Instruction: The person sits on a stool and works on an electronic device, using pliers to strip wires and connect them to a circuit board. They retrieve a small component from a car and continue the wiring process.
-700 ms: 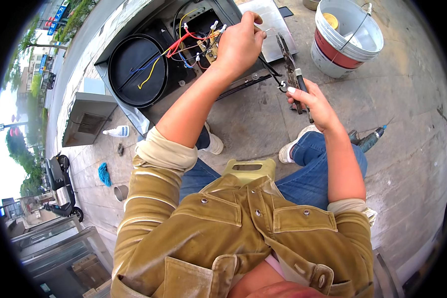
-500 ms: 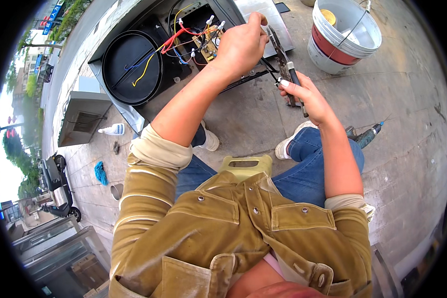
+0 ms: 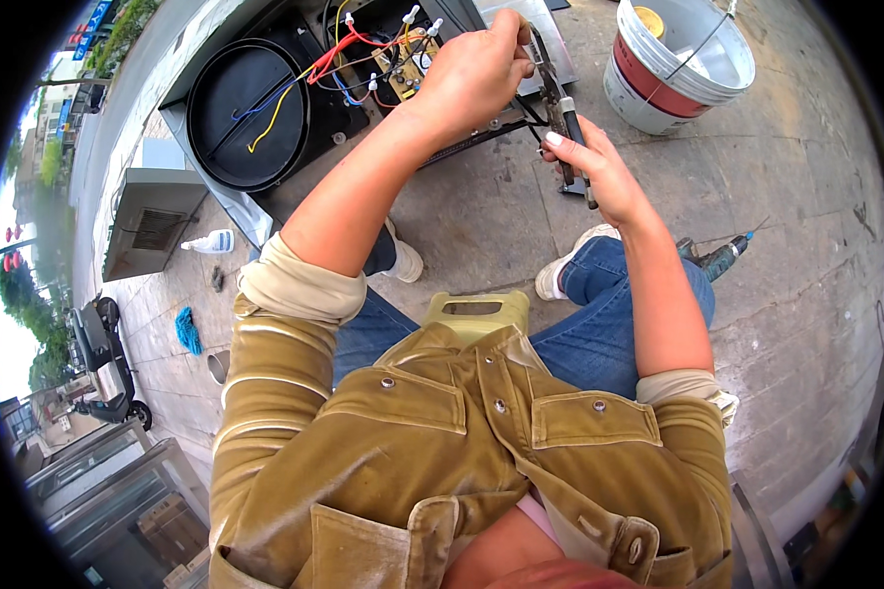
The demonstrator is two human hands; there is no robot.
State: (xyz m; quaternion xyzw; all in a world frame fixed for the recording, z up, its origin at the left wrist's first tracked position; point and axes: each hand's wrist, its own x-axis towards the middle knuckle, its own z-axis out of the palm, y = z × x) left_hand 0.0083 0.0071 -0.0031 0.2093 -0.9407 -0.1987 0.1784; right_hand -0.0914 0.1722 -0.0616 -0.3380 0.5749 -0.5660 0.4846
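Bent at the wrist, my left hand (image 3: 473,79) is closed by the upper end of a narrow dark metal strip (image 3: 543,69); what its fingertips pinch is hidden. My right hand (image 3: 607,175) is wrapped round a slim black-handled tool (image 3: 574,126) with a pale end, which lies along the strip's lower part. Black cables (image 3: 532,120) run between the hands. Beyond my left forearm is an opened dark appliance housing with a round black duct ring (image 3: 248,113), a circuit board (image 3: 395,65), and red (image 3: 336,51), yellow and blue wires with white connectors.
A white bucket with a red band (image 3: 648,83) stands at the far right. A power drill (image 3: 722,257) lies beside my right knee. At left are a metal box (image 3: 152,224), a white bottle (image 3: 209,241), a blue cloth (image 3: 188,331) and a scooter (image 3: 108,358). I sit on a yellowish stool (image 3: 476,306).
The whole view has shifted slightly, so everything appears a little higher and further left. Both hands keep nearly the same pose around the strip and the tool.
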